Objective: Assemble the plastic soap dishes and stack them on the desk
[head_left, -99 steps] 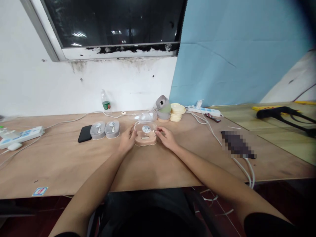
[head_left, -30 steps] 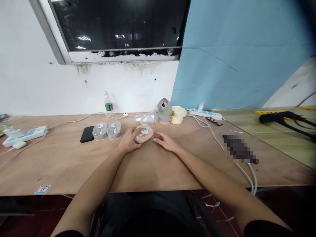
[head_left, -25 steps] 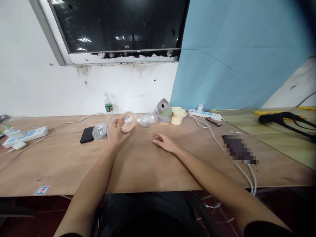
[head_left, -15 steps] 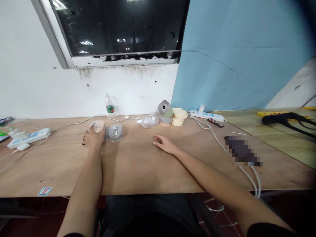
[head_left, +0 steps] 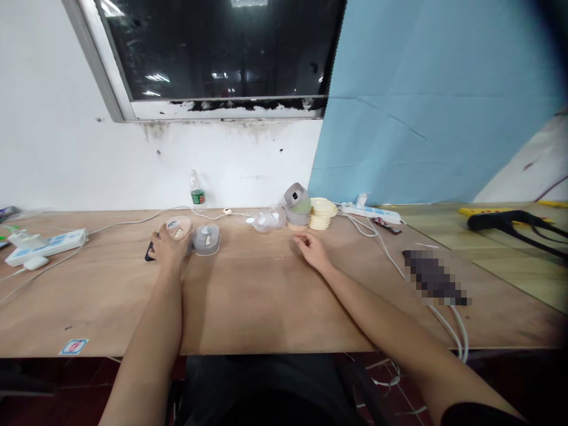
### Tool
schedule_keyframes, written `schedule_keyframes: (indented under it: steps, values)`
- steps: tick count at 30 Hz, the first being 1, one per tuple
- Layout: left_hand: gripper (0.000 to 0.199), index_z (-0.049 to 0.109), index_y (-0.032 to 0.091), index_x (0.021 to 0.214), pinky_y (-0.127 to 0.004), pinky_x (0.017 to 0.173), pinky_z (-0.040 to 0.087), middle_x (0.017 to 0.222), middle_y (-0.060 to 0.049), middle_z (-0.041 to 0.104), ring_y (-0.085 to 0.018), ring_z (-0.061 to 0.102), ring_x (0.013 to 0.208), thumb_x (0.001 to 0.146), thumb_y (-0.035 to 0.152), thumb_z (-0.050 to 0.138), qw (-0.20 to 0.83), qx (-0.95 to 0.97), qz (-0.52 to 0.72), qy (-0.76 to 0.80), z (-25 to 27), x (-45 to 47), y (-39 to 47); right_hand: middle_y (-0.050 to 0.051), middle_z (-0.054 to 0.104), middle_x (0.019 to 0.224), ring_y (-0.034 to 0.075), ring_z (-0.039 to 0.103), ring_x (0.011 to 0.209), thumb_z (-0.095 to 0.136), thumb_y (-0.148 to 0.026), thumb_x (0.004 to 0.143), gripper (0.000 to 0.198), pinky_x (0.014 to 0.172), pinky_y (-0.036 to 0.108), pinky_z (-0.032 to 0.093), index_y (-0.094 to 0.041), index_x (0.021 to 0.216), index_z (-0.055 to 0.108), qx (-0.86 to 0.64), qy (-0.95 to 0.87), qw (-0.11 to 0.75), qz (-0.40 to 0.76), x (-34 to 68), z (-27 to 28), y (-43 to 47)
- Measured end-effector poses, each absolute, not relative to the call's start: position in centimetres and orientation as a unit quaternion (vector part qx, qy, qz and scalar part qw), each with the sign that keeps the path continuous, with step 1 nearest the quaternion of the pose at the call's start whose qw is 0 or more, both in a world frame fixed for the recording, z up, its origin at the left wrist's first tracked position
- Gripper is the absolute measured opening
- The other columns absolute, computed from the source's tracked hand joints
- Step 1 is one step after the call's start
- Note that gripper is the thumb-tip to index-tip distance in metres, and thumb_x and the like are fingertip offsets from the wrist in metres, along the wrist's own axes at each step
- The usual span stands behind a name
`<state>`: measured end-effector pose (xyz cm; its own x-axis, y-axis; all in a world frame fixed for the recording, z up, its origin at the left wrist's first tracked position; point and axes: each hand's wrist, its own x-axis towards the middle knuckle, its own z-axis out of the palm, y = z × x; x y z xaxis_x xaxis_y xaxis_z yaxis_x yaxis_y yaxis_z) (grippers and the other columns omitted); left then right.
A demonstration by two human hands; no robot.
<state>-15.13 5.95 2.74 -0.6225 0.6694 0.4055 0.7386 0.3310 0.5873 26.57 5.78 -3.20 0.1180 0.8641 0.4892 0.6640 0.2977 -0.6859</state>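
Observation:
My left hand is at the near left side of a round container with a beige top, its fingers curled against it. A small dark object shows beside those fingers, partly covered by them. Touching or very close on the right is a similar grey container. My right hand is low over the table, fingers loosely bent and pointing left, with nothing visible in them. Just behind it rises a stack of grey bowl-like pieces, the top one tilted, beside stacked cream-coloured pieces.
Clear plastic domes lie near the wall, right of a green-labelled bottle. Power strips with cables run along the left and back right. A dark pixelated object and a black-handled tool lie on the right.
My right hand has moved right and slightly back, closer to the stacked pieces, and its fingers look closer together. The beige-topped container has shifted slightly right, toward the grey one.

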Motion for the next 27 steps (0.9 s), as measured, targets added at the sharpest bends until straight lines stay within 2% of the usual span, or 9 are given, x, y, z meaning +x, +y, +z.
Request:
schedule_keyframes:
  steps: [4,8,12,17,22,27]
  values:
    - [0.071,0.039,0.02,0.135,-0.055,0.104,0.023,0.143,-0.019,0.035,-0.037,0.035,0.129,0.079,0.061,0.054,0.112,-0.443,-0.395,-0.797,3.1,-14.7,5.8,0.003,0.063,0.07,0.018,0.056,0.064,0.05,-0.043,0.082,0.035,0.065,0.03,0.044,-0.017,0.102,0.065,-0.604,-0.618,0.5,0.062,28.2,-3.1,6.6]
    - [0.051,0.047,0.018,0.128,-0.05,0.106,0.021,0.141,-0.015,0.038,-0.033,0.034,0.13,0.086,0.047,0.05,0.187,-0.526,-0.447,-0.699,3.3,-12.6,5.2,0.003,0.062,0.071,0.019,0.056,0.065,0.045,-0.041,0.084,0.042,0.066,0.03,0.043,-0.014,0.113,0.059,-0.655,-0.545,0.523,-0.005,30.6,-2.6,7.9]
    - [0.035,0.055,0.02,0.119,-0.047,0.107,0.021,0.137,-0.013,0.044,-0.03,0.036,0.129,0.088,0.037,0.049,0.158,-0.692,-0.427,-0.56,2.3,-8.0,4.3,0.007,0.065,0.081,0.022,0.058,0.074,0.041,-0.039,0.087,0.047,0.071,0.033,0.042,-0.014,0.125,0.053,-0.703,-0.508,0.493,-0.061,33.0,-1.7,9.3]
    - [0.029,0.061,0.023,0.112,-0.048,0.102,0.027,0.131,-0.012,0.051,-0.03,0.042,0.124,0.087,0.034,0.051,0.103,-0.862,-0.298,-0.397,-0.1,-2.4,3.7,0.009,0.068,0.086,0.025,0.061,0.081,0.042,-0.036,0.088,0.05,0.076,0.034,0.043,-0.016,0.133,0.049,-0.714,-0.561,0.41,-0.083,34.7,0.3,11.6]
    - [0.027,0.064,0.022,0.107,-0.047,0.097,0.033,0.125,-0.012,0.054,-0.029,0.046,0.116,0.086,0.035,0.052,0.089,-0.889,-0.238,-0.382,-1.1,-0.7,4.3,0.014,0.069,0.1,0.027,0.062,0.09,0.051,-0.034,0.085,0.043,0.077,0.034,0.043,-0.015,0.122,0.059,-0.731,-0.603,0.305,-0.095,35.6,2.6,13.9]
    - [0.028,0.064,0.021,0.106,-0.045,0.093,0.036,0.12,-0.012,0.056,-0.029,0.049,0.108,0.088,0.038,0.051,0.08,-0.88,-0.241,-0.402,-1.4,-1.0,4.6,0.01,0.071,0.094,0.024,0.063,0.088,0.055,-0.029,0.083,0.026,0.074,0.031,0.042,-0.018,0.103,0.067,-0.728,-0.622,0.278,-0.076,35.6,3.8,14.4]
